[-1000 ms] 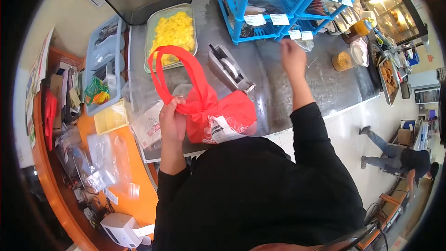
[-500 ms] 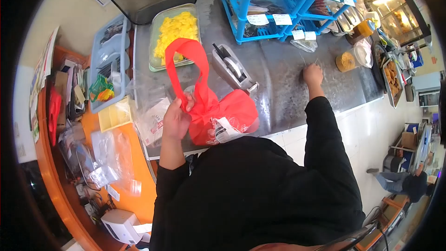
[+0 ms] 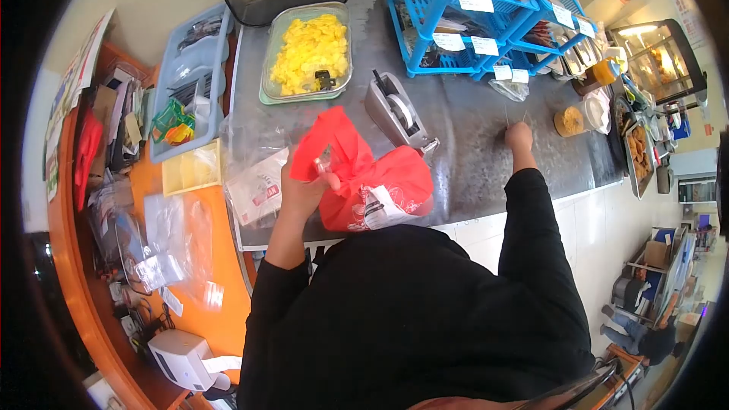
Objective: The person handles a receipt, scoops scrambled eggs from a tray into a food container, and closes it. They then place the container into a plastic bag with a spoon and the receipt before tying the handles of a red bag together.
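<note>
My left hand (image 3: 305, 186) is closed on the gathered upper part of a red bag (image 3: 380, 188), whose loop handle folds over the fingers. The bag looks full and rests at the counter's near edge, with a white printed slip on its front. Just behind it stands a grey tape dispenser (image 3: 395, 110) with a roll of clear tape. Farther right, my right hand (image 3: 519, 137) is a fist low over the metal counter (image 3: 471, 144). Thin strands or sticks seem to poke out of that fist, too fine to name.
A glass dish (image 3: 267, 68) of yellow pieces stands at the back left, beside a blue tray (image 3: 219, 57) of packets. Blue baskets (image 3: 414, 61) with white labels line the back. A jar (image 3: 568, 121) and a tray of fried food (image 3: 639, 153) lie right. A person (image 3: 649, 338) is far off.
The bag's handle loop, upright before, has dropped and bunched at my left hand. The camera view has shifted a little. My right hand stays closed over the counter.
</note>
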Tool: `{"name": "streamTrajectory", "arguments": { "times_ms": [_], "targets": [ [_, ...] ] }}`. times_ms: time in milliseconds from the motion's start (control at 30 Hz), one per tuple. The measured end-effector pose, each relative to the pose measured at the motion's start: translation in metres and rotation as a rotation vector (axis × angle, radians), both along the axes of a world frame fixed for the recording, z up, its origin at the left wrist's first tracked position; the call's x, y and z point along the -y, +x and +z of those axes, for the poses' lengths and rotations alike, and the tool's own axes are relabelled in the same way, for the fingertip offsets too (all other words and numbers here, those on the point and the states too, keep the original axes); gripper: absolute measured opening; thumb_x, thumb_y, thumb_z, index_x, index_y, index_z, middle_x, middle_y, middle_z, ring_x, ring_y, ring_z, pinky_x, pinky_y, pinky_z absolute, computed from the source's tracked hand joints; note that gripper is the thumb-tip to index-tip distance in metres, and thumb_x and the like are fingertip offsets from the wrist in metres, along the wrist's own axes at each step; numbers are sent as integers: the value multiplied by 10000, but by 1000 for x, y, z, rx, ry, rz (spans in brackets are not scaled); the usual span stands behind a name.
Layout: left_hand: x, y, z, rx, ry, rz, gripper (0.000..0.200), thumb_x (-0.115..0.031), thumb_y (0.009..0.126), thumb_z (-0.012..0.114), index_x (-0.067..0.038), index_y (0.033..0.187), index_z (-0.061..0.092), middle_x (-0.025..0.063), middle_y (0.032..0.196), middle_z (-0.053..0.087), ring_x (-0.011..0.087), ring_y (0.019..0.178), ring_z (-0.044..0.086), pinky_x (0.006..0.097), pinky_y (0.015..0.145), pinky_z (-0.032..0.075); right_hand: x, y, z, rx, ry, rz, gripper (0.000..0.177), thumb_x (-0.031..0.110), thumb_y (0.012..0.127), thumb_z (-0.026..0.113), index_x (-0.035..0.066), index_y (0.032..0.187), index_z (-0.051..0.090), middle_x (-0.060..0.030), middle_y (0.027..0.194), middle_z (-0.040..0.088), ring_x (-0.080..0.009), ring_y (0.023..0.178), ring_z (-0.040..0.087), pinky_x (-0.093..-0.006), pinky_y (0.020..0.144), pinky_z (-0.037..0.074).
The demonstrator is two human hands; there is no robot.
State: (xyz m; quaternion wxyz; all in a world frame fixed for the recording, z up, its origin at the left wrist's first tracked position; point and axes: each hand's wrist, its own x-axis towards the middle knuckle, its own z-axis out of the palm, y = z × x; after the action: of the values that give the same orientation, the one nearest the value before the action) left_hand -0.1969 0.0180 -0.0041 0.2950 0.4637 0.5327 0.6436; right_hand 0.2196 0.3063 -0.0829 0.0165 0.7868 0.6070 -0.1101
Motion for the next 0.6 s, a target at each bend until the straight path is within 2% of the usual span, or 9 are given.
{"name": "streamTrajectory", "arguments": {
  "times_ms": [33,133,200,233,333,433,533,600],
  "targets": [
    [2,-1,4,152,-52,-49,544,-320,564,904,-53,895,565,3,850,552,117,752,538,245,653,436,-4,3,-5,0,-4,9,266,181,855,572,-4,1020,667,-230,1067,646,-366,1031,617,-432,859,499],
    [-5,-25,-30,344,85,-355,501,-311,560,902,-57,877,608,7,832,560,141,790,555,270,683,441,-8,4,-11,44,4,43,266,177,846,583,-7,1018,668,-231,1072,644,-370,1034,614,-426,861,499],
    [-4,-31,-13,385,-12,-533,451,-289,576,895,-63,867,635,12,837,573,155,831,564,291,726,448,-7,4,-10,36,1,39,267,178,842,589,-16,1008,669,-231,1068,645,-367,1034,615,-424,860,500],
    [-3,-34,-2,405,-61,-622,426,-278,584,892,-65,861,648,14,839,579,162,852,569,302,748,451,-5,5,-10,32,0,36,268,178,841,593,-21,1004,669,-232,1066,646,-365,1034,615,-424,859,501],
    [1,-43,21,197,-144,-697,339,-201,619,877,-70,838,655,23,872,587,175,888,571,318,805,447,16,-10,19,-2,56,-91,268,179,833,605,-29,988,670,-234,1059,647,-362,1037,615,-423,860,500],
    [2,-46,27,37,-148,-624,287,-121,639,855,-67,842,659,32,895,595,184,891,578,322,812,456,20,-9,21,-59,80,-131,271,181,829,609,-29,989,670,-239,1049,648,-368,1024,618,-428,856,499],
    [6,-40,28,-205,-211,-299,232,-94,687,820,-51,844,656,30,897,593,163,886,579,312,747,496,3,8,-4,-48,102,-131,275,186,829,606,-28,987,671,-243,1036,650,-376,1004,624,-436,849,500],
    [7,-31,23,42,-231,-265,192,-105,737,786,-44,853,646,29,888,599,146,863,586,292,688,515,-9,20,-26,-38,107,-91,316,255,793,650,-13,959,678,-245,1014,649,-396,974,622,-448,835,499]
  ]
}}
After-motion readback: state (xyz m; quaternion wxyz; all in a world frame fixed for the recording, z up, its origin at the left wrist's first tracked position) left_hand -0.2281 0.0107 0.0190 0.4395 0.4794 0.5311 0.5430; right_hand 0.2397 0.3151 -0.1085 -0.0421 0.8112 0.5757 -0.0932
